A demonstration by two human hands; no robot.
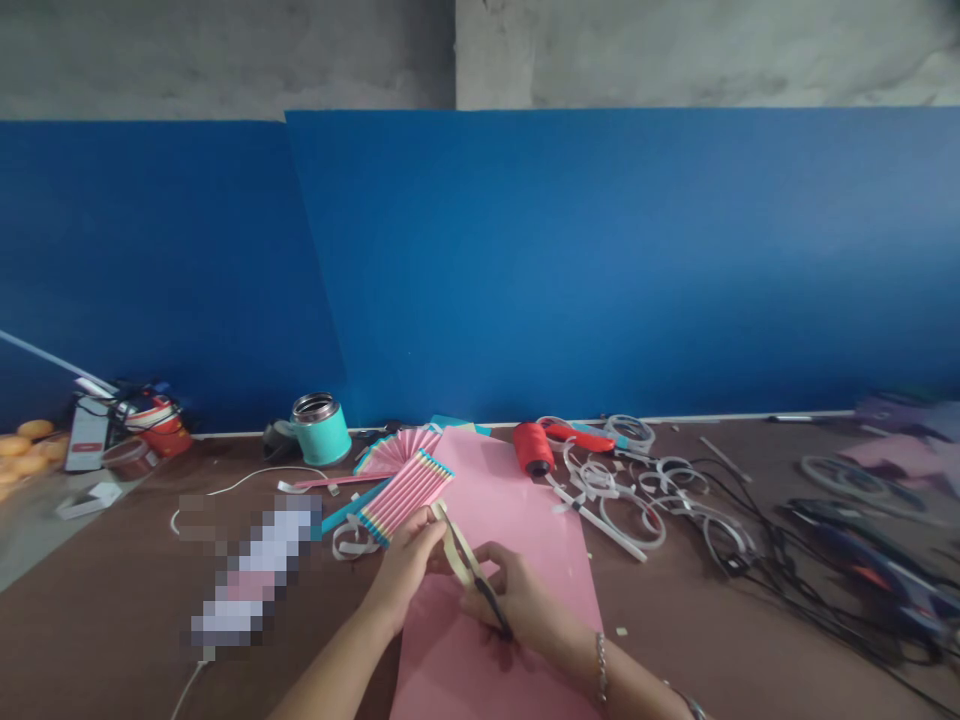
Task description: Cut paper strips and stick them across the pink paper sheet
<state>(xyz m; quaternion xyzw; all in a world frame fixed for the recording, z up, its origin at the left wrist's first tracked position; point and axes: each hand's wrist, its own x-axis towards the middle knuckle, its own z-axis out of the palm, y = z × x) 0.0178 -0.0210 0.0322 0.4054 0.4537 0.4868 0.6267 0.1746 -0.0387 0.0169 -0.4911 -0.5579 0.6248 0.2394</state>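
Observation:
My left hand (409,560) pinches a narrow cream strip (451,556), perhaps tape, between thumb and fingers. In my right hand (529,600) is a pair of scissors (489,598) with dark handles, its blades pointing up and left beside the strip. Whether the blades touch the strip I cannot tell. Both hands are above a long pink paper sheet (525,510) on the brown table. Just beyond my left hand lies a pleated pink paper (409,492) with blue edges and cream bands. A second pleated paper (401,450) is fanned out behind it.
A red thread spool (533,448) stands on the sheet's far right, near a red-handled tool (577,436) and tangled white strips (634,510). Black cables (780,560) run along the right. At left are a turquoise flask (321,432) and a blurred-out phone-like object (255,570) with a white cable.

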